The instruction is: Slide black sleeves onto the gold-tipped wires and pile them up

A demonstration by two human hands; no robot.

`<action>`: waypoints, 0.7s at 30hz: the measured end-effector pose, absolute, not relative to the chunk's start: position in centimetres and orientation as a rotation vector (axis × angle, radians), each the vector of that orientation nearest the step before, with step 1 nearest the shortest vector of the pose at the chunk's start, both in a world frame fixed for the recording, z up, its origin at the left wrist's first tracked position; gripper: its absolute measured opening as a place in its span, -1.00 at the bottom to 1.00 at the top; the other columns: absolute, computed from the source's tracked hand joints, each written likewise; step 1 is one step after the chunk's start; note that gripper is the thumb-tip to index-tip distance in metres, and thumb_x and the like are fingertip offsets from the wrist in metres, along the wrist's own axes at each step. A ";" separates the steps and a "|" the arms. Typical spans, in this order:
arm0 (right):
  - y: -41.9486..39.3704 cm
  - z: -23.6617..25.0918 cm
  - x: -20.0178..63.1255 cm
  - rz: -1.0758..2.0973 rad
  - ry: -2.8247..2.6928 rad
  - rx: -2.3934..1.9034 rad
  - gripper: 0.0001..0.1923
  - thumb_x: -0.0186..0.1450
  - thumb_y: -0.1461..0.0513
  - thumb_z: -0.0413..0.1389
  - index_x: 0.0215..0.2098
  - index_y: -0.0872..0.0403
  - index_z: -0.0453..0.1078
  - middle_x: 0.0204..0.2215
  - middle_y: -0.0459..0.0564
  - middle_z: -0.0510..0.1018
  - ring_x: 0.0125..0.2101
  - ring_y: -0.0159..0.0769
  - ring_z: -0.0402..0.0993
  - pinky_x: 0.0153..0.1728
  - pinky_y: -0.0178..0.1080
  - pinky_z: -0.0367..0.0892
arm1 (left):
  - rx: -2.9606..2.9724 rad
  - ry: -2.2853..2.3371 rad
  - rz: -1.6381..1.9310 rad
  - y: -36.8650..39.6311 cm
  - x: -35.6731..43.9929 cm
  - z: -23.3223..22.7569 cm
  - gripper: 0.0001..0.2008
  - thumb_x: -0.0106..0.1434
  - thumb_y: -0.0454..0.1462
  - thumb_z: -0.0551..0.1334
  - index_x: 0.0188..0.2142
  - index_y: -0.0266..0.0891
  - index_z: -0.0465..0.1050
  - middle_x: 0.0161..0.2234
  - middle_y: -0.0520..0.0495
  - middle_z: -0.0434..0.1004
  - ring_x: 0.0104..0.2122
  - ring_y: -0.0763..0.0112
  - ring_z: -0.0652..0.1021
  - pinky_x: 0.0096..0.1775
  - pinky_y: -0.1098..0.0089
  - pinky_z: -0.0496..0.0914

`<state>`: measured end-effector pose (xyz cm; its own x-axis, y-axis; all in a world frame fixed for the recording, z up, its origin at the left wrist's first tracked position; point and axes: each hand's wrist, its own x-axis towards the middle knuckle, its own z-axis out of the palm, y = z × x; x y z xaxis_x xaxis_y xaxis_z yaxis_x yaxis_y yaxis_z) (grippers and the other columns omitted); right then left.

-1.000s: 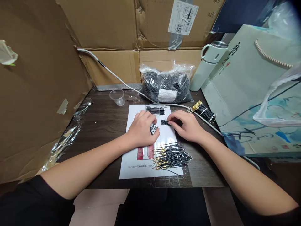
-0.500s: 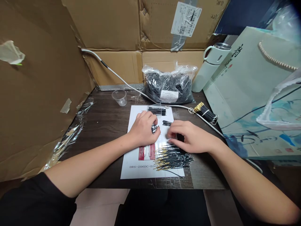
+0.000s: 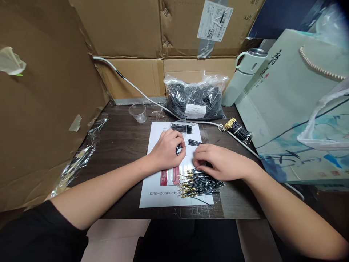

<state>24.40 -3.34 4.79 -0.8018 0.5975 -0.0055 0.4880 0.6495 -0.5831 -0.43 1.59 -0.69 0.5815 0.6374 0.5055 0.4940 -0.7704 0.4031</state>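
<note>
1. My left hand [image 3: 167, 150] curls loosely around a few short black sleeves [image 3: 178, 149], cupped so they stay together.
2. My right hand [image 3: 218, 161] lies flat, fingertips on the gold-tipped wire pile [image 3: 199, 183] just below it; whether it grips one, I cannot tell.
3. Both rest on the white sheet [image 3: 152, 194], beyond them the bag of black parts [image 3: 195, 100].

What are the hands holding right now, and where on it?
The left hand is curled around small black sleeves; the right hand rests fingertips on the wire pile.

Clear plastic cup [image 3: 137, 112] back left; pale flask [image 3: 243, 76] beside paper gift bag [image 3: 294, 105]; cardboard boxes [image 3: 152, 36] behind
</note>
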 end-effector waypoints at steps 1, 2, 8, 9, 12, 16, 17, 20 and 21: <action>-3.4 4.8 24.3 0.852 -2.693 -0.894 -0.84 0.46 0.40 0.12 -0.24 0.06 0.45 -0.30 -0.01 0.54 -0.23 -0.18 0.44 -0.09 -0.13 0.31 | 2.596 0.939 0.961 1.6 -0.4 -0.7 -0.93 0.34 -0.37 0.32 -0.31 -0.21 0.53 -0.17 -0.14 0.65 -0.11 0.12 0.57 -0.02 0.06 0.41; -3.4 4.8 24.2 0.836 -2.708 -0.901 -0.83 0.47 0.40 0.11 -0.25 0.06 0.44 -0.30 -0.01 0.53 -0.24 -0.18 0.43 -0.08 -0.13 0.30 | 2.597 0.933 0.963 1.6 -0.4 -0.7 -0.92 0.34 -0.37 0.32 -0.31 -0.21 0.53 -0.16 -0.14 0.65 -0.11 0.13 0.57 -0.01 0.06 0.42; -3.9 4.7 23.8 0.686 -2.788 -0.998 -0.81 0.54 0.35 0.07 -0.25 0.08 0.42 -0.28 0.04 0.54 -0.24 -0.17 0.41 -0.09 -0.10 0.29 | 2.617 0.911 0.934 1.7 -0.4 -0.7 -0.90 0.36 -0.39 0.31 -0.31 -0.22 0.55 -0.11 -0.15 0.68 -0.09 0.13 0.59 0.02 0.06 0.44; -4.0 4.7 23.8 0.657 -2.793 -1.012 -0.80 0.55 0.34 0.06 -0.25 0.08 0.42 -0.27 0.05 0.54 -0.24 -0.16 0.41 -0.09 -0.09 0.29 | 2.622 0.912 0.933 1.7 -0.5 -0.7 -0.91 0.37 -0.38 0.31 -0.30 -0.22 0.56 -0.11 -0.16 0.68 -0.09 0.13 0.59 0.02 0.06 0.44; -4.1 4.8 23.7 0.609 -2.791 -1.016 -0.80 0.57 0.31 0.07 -0.23 0.08 0.44 -0.26 0.05 0.55 -0.24 -0.16 0.41 -0.10 -0.09 0.28 | 2.619 0.910 0.939 1.6 -0.5 -0.7 -0.92 0.39 -0.36 0.31 -0.27 -0.22 0.59 -0.09 -0.16 0.68 -0.08 0.12 0.60 0.03 0.05 0.44; -4.1 5.1 23.7 0.602 -2.800 -0.976 -0.87 0.52 0.33 0.13 -0.21 0.08 0.47 -0.26 0.04 0.57 -0.22 -0.14 0.46 -0.09 -0.08 0.29 | 2.603 0.897 0.923 1.6 -0.5 -0.6 -0.88 0.40 -0.37 0.29 -0.29 -0.20 0.58 -0.07 -0.15 0.69 -0.06 0.13 0.61 0.05 0.06 0.43; -4.2 5.1 23.7 0.597 -2.803 -0.974 -0.87 0.52 0.32 0.13 -0.22 0.08 0.47 -0.26 0.04 0.57 -0.22 -0.14 0.46 -0.09 -0.08 0.29 | 2.599 0.899 0.913 1.6 -0.5 -0.5 -0.87 0.40 -0.37 0.29 -0.30 -0.20 0.58 -0.07 -0.15 0.69 -0.06 0.13 0.61 0.05 0.06 0.43; -4.3 5.2 23.7 0.575 -2.806 -0.995 -0.82 0.56 0.30 0.11 -0.24 0.07 0.47 -0.30 0.04 0.57 -0.28 -0.16 0.46 -0.13 -0.08 0.29 | 2.564 0.905 0.906 1.6 -0.4 -0.4 -0.89 0.41 -0.37 0.28 -0.28 -0.19 0.55 -0.07 -0.15 0.69 -0.05 0.13 0.61 0.05 0.07 0.43; -4.3 5.1 23.6 0.567 -2.808 -1.005 -0.80 0.57 0.29 0.10 -0.24 0.07 0.46 -0.30 0.04 0.58 -0.29 -0.17 0.45 -0.14 -0.08 0.29 | 2.540 0.898 0.923 1.6 -0.4 -0.3 -0.91 0.42 -0.36 0.28 -0.25 -0.19 0.54 -0.07 -0.15 0.69 -0.04 0.13 0.62 0.05 0.08 0.43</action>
